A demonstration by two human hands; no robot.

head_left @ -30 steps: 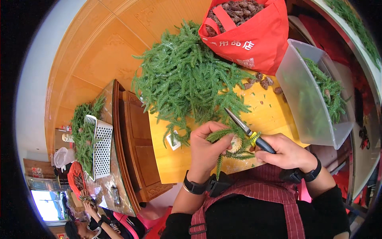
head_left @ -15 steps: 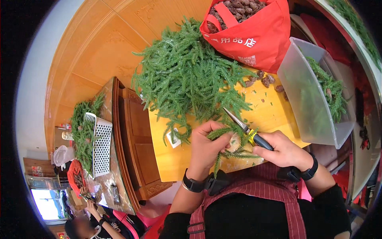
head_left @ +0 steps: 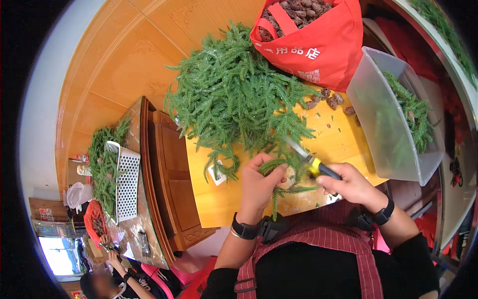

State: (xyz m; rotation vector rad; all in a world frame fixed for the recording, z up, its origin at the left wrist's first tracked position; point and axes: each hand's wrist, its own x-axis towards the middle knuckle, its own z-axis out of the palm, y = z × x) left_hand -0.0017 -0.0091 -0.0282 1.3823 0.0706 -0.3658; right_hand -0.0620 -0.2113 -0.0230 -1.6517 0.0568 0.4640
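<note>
Pinched between the thumb and fingers of my left hand (head_left: pixel 261 179) is a green pine sprig (head_left: pixel 298 190). Its needled shoots stick out to the right and down toward my apron. A pale, tan roundish patch shows among the shoots; I cannot make out what it is. My right hand (head_left: pixel 351 184) is closed round the black handle of a pointed hand tool (head_left: pixel 318 166) with a yellow collar and long metal jaws. The jaws are blurred and point up and left, over the sprig. Just beyond both hands lies a large heap of pine sprigs (head_left: pixel 234 94).
A red bag of pine cones (head_left: pixel 318 45) stands behind the heap, with loose cones (head_left: pixel 332 101) before it. At right is a clear plastic bin (head_left: pixel 383 119) holding greenery. On a side table at left sits a white perforated basket (head_left: pixel 128 184); another person works beyond it.
The tool has shifted slightly and its jaws are now blurred by motion. My right hand has turned a little, and the sprig has moved slightly in my left fingers.
</note>
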